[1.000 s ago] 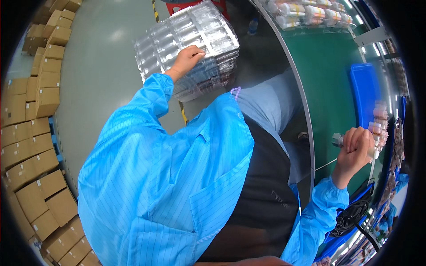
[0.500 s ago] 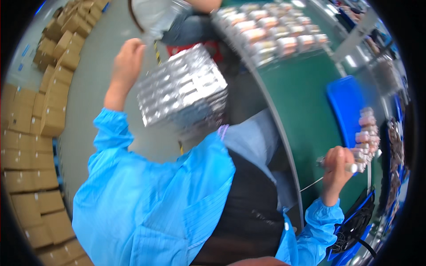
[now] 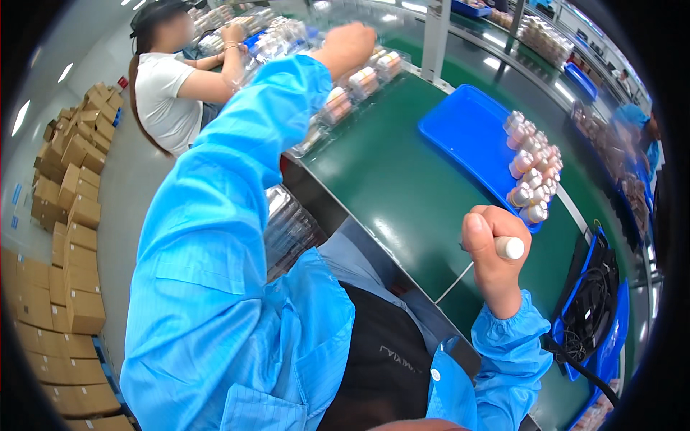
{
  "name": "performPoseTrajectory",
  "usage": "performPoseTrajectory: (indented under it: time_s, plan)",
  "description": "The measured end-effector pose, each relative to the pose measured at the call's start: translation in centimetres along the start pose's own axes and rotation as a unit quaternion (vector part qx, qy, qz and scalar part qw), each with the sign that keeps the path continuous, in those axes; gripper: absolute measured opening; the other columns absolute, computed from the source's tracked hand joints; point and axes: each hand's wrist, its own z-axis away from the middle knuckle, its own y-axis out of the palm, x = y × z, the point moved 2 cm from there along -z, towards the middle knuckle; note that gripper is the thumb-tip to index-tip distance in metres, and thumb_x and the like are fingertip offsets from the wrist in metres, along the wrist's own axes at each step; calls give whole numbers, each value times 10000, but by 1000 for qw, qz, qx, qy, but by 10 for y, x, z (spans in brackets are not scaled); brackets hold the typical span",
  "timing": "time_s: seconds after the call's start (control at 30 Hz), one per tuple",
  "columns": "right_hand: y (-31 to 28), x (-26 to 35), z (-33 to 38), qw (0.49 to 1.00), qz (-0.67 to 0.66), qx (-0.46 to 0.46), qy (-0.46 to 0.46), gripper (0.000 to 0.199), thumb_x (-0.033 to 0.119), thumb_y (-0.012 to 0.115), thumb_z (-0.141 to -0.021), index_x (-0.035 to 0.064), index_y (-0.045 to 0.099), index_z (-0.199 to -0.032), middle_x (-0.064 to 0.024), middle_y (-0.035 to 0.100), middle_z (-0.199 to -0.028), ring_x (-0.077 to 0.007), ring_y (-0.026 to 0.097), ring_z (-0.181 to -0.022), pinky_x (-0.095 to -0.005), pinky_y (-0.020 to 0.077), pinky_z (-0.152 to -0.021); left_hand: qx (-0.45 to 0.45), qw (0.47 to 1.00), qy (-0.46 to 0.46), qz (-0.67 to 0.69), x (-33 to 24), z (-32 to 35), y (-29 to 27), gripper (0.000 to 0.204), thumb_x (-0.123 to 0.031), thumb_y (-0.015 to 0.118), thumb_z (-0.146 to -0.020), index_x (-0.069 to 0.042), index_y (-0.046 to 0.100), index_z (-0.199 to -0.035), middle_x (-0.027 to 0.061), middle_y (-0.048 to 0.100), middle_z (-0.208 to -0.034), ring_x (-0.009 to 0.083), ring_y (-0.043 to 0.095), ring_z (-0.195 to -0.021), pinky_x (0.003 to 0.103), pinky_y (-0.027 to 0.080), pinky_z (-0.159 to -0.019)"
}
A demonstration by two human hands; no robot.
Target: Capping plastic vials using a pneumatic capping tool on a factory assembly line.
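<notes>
My right hand (image 3: 492,251) is closed in a fist above the green table, wrapped round a small white-capped bottle (image 3: 509,248) whose cap sticks out. Stretched far forward, my left hand (image 3: 348,49) has its fingers curled over a clear plastic tray (image 3: 316,144) of capped bottles (image 3: 363,82). Whatever those fingers may hold is hidden. Beyond my right hand, several loose white-capped bottles (image 3: 532,172) lie clustered along the right side of a shallow blue tray (image 3: 460,129).
A co-worker (image 3: 169,93) sits at the far left by more filled trays. Stacked clear trays (image 3: 291,226) stand beside my left arm, below table height. A blue bin (image 3: 607,330) with black cables is at the right; cartons (image 3: 75,287) line the left.
My left arm has swung forward and right, from over the stacked silvery trays to the bottle tray on the table. My view has turned; the right hand still grips the bottle.
</notes>
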Motion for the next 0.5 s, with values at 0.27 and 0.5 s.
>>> performPoseTrajectory:
  time_s: [0.27,0.5]
  plan:
    - [-13,4,-8,999,-3,-19,-29,386,13,650,-891,44,400,-598,-34,424,-548,-123,381,-473,-295,284,-449,95,995,22,12,-28,-6,52,240,-132,529,-887,-44,741,-956,202,717,-1026,385,700,-957,478,574,-781]
    - [-12,2,-7,1000,-14,-10,-14,390,10,652,-886,43,398,-593,-30,419,-541,-118,372,-471,-300,279,-445,71,997,10,-34,-27,3,40,200,-120,579,-858,-47,757,-909,193,734,-932,366,726,-870,479,588,-720]
